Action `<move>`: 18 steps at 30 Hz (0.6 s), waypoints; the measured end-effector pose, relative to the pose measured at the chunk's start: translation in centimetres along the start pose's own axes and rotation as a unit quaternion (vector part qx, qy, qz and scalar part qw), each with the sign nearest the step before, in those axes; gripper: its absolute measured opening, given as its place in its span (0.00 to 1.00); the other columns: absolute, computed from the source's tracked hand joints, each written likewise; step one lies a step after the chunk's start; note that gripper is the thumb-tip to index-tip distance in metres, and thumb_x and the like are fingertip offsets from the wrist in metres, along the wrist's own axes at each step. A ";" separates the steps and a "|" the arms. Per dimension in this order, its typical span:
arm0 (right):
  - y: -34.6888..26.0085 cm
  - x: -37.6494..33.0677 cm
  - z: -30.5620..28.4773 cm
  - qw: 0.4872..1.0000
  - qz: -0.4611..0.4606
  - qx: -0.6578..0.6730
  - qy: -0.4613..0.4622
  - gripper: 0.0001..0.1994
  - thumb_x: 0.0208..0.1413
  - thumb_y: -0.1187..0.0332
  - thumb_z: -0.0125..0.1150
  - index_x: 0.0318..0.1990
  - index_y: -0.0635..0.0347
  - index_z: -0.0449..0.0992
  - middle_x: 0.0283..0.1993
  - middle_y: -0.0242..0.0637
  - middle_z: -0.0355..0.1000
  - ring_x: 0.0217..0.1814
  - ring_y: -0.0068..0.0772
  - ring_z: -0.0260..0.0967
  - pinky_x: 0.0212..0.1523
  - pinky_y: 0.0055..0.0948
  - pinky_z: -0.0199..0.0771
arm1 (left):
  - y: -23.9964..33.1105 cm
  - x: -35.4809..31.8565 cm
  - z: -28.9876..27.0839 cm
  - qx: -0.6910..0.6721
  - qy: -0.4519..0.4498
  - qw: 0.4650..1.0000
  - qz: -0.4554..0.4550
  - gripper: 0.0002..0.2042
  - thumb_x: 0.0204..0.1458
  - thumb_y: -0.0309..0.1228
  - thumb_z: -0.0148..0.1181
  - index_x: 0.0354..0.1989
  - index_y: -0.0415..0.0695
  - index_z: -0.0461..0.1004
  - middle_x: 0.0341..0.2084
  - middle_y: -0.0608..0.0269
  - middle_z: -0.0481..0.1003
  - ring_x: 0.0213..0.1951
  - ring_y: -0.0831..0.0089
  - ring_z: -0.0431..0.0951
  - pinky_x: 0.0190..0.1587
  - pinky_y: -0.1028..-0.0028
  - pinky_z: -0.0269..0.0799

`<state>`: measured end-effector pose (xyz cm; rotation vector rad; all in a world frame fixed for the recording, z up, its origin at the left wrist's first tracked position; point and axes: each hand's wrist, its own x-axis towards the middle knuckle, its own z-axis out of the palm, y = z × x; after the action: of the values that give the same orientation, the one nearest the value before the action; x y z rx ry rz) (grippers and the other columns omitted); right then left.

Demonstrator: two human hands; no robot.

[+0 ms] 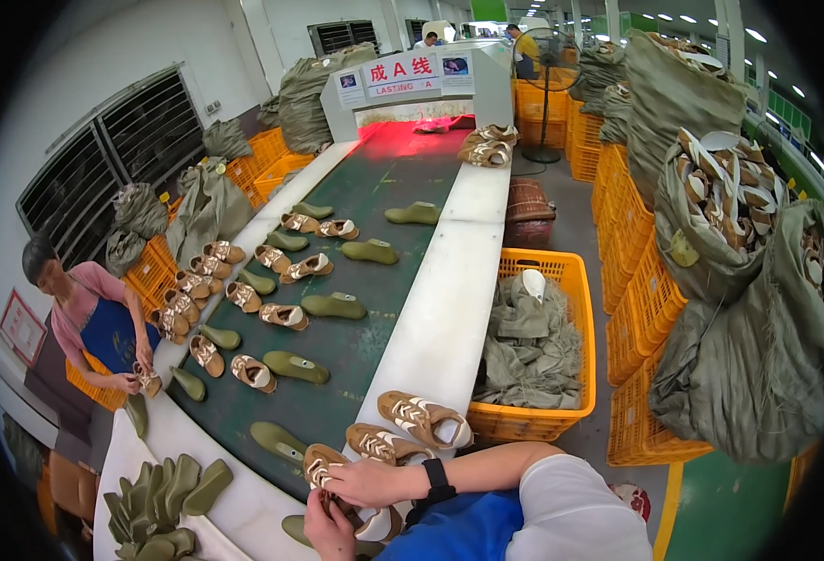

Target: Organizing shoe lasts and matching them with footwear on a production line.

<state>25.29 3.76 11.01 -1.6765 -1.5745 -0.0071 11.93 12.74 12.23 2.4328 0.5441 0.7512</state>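
The person's right hand [367, 482] and left hand [329, 528] meet on one tan shoe [323, 467] at the near end of the belt [365, 201], over the white worktop [440, 318] edge that runs beside it. The right hand lies across the shoe with its fingers curled closed over the upper; a black wristband [437, 472] sits on that wrist. The left hand comes up from below, its fingers closed on the shoe's underside.

Just past the held shoe, on the worktop, lie two more tan shoes [410, 425], side by side and touching. On the belt itself stand rows of olive-green lasts [297, 366] and tan shoes, running away toward a tunnel glowing red at the belt's far end. Beside the near end of the belt, on its left, a heap of lasts [161, 505] is piled.

Across the belt, a co-worker [89, 323] in a pink top holds a shoe. On the belt's right side stands an orange crate [571, 280] of grey-green sacks, with stuffed sacks [748, 355] beyond it.
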 end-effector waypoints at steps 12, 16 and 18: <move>0.1 1.0 -4.3 0.991 -0.001 0.014 0.136 0.11 0.50 0.69 0.56 0.41 0.60 0.69 0.33 0.41 0.68 0.34 0.42 0.69 0.32 0.35 0.71 | 1.2 2.5 -0.5 -0.073 0.099 0.992 0.022 0.14 0.50 0.20 0.53 0.46 0.36 0.66 0.32 0.53 0.74 0.34 0.66 0.76 0.37 0.72 0.71; 0.0 0.8 -6.7 0.985 0.063 0.094 0.133 0.14 0.42 0.72 0.64 0.39 0.61 0.71 0.31 0.40 0.70 0.31 0.40 0.70 0.32 0.31 0.71 | 3.7 3.9 -0.3 -0.052 0.120 0.989 0.075 0.13 0.46 0.18 0.55 0.42 0.36 0.67 0.35 0.51 0.71 0.37 0.61 0.73 0.41 0.69 0.69; -0.8 1.0 -6.7 0.988 0.037 0.086 0.123 0.13 0.42 0.72 0.65 0.37 0.62 0.71 0.31 0.40 0.71 0.30 0.39 0.70 0.31 0.30 0.71 | 4.4 3.9 -1.0 -0.029 0.131 0.985 0.107 0.12 0.45 0.17 0.55 0.40 0.37 0.68 0.39 0.50 0.68 0.40 0.57 0.70 0.42 0.67 0.68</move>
<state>28.29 0.82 16.42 -1.5343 -1.2909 -0.0376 15.29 11.66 17.06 2.3771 0.3535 1.1706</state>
